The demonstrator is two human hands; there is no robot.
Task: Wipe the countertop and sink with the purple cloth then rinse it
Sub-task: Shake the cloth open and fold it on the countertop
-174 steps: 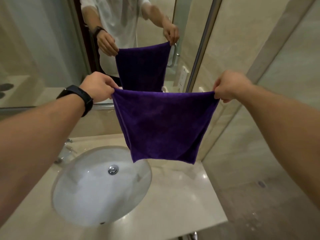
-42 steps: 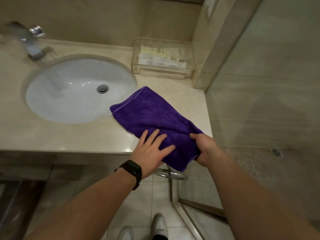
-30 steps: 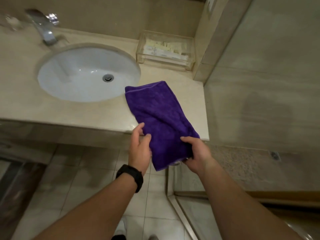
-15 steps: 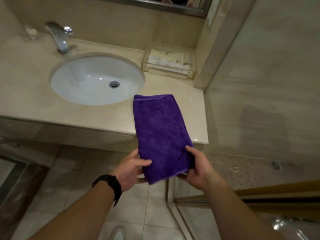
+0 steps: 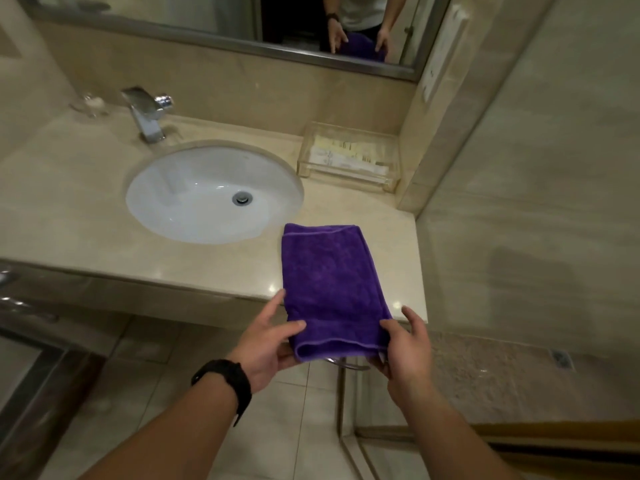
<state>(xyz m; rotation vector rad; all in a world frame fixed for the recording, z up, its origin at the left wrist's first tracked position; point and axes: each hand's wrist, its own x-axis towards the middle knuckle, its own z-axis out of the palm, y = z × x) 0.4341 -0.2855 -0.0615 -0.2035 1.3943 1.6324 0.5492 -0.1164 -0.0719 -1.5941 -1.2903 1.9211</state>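
The purple cloth (image 5: 329,282), folded into a long strip, lies on the beige countertop (image 5: 86,216) to the right of the white oval sink (image 5: 194,199). Its near end hangs past the counter's front edge. My left hand (image 5: 270,344) pinches the near left corner of the cloth, thumb on top. The near right corner is pinched by my right hand (image 5: 405,344). A chrome tap (image 5: 145,116) stands behind the sink.
A clear plastic tray (image 5: 349,157) with small packets sits at the back right of the counter. A small glass dish (image 5: 90,103) stands left of the tap. A mirror (image 5: 242,19) runs above; a glass shower wall (image 5: 519,237) bounds the right side.
The cloth went from held up unfolded to folded on the counter. In the last second both hands straightened it square to the counter edge, and the view rose.
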